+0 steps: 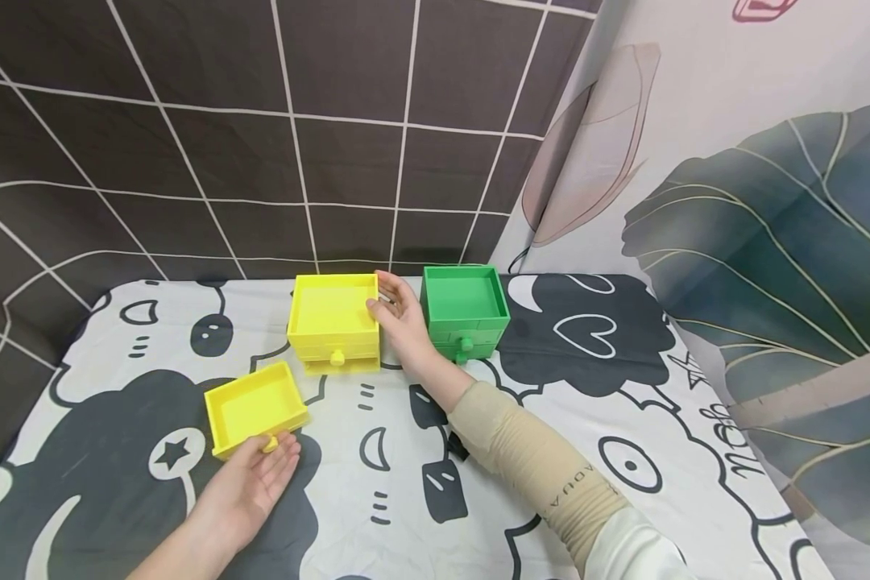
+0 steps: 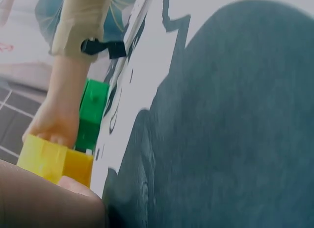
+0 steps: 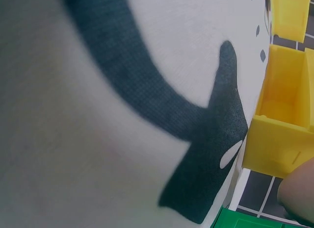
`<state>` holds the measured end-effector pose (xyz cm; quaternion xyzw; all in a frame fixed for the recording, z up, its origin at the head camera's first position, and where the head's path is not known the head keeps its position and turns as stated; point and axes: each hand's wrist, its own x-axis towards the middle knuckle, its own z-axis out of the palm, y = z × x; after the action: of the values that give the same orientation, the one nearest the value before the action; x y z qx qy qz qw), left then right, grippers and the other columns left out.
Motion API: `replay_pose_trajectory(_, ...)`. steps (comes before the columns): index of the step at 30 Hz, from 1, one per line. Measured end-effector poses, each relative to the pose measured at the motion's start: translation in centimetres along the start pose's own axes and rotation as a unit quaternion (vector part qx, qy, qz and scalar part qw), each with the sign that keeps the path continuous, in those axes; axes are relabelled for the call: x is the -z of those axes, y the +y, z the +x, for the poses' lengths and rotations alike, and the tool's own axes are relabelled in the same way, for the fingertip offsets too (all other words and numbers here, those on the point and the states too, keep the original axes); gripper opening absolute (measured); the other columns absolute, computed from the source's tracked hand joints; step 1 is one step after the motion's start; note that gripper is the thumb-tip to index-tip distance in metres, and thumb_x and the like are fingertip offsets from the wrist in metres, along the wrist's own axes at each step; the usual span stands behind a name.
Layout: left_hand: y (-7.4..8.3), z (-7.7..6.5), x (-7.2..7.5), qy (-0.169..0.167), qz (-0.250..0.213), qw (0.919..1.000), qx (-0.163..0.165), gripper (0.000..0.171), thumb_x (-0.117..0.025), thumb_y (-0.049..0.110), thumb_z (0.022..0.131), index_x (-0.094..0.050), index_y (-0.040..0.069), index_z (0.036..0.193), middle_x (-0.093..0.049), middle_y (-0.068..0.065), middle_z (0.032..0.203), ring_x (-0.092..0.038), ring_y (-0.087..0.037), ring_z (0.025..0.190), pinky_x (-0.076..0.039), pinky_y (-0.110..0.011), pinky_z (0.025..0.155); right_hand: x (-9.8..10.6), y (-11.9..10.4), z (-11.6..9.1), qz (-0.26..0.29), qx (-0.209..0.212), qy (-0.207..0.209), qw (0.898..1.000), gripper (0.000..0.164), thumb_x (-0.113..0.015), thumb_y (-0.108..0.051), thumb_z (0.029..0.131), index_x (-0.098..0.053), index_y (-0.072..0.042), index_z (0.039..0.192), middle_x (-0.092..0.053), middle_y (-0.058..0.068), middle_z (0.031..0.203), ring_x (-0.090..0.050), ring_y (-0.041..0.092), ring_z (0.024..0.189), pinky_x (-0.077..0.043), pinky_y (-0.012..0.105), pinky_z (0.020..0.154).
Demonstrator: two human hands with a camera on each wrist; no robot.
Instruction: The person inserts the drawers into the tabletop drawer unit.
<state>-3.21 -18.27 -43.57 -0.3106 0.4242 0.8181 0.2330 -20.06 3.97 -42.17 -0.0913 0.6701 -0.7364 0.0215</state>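
Observation:
A yellow drawer box (image 1: 337,310), with an open top tray and a round front knob, stands at the back of the bed-like printed cloth. My right hand (image 1: 400,322) grips its right side, thumb over the top edge and fingers along the wall. In the right wrist view the box (image 3: 279,144) shows a hollow slot. In front and to the left, a loose yellow drawer (image 1: 257,407) sits at an angle, its inside bare. My left hand (image 1: 250,479), palm upward, pinches the drawer's knob (image 1: 271,443) between thumb and fingers.
A green drawer box (image 1: 466,310) with small knobs stands just right of my right hand. Behind the boxes rises a dark cloth wall with white grid lines (image 1: 348,161). A leaf-patterned curtain (image 1: 768,242) hangs on the right. Black-and-white cartoon cloth (image 1: 348,515) covers the surface.

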Motion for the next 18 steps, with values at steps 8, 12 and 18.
replay_pose_trajectory(8, -1.4, -0.3, -1.3, -0.01, 0.022, 0.9997, 0.005, 0.025, -0.035, 0.025, 0.113, -0.045, 0.011, 0.132, -0.071, 0.012, 0.101, -0.072, 0.001, 0.096, -0.059, -0.016, 0.102, 0.0, 0.1, 0.1, 0.001, 0.002, -0.002, 1.0, 0.054, -0.059, -0.005, 0.105, -0.044, -0.005, 0.156, -0.047, 0.016, 0.16, -0.045, 0.032, 0.151, -0.041, 0.045, 0.13)
replay_pose_trajectory(12, -2.2, -0.4, -1.8, -0.011, 0.028, 0.9995, 0.001, 0.025, -0.035, 0.024, 0.113, -0.044, 0.008, 0.131, -0.071, 0.011, 0.101, -0.072, 0.001, 0.096, -0.06, -0.016, 0.1, 0.0, 0.2, 0.1, 0.0, 0.0, -0.001, 1.0, 0.055, -0.059, -0.005, 0.104, -0.044, -0.005, 0.157, -0.047, 0.016, 0.16, -0.045, 0.032, 0.152, -0.041, 0.045, 0.13)
replay_pose_trajectory(18, -3.5, -0.5, -2.5, -0.01, 0.031, 0.9995, 0.003, 0.027, -0.038, 0.021, 0.113, -0.043, 0.004, 0.133, -0.071, 0.008, 0.101, -0.072, -0.001, 0.095, -0.062, -0.018, 0.098, 0.0, 0.0, 0.0, -0.002, 0.003, -0.001, 1.0, 0.055, -0.059, -0.004, 0.104, -0.043, -0.003, 0.157, -0.046, 0.017, 0.161, -0.044, 0.032, 0.152, -0.04, 0.045, 0.13)
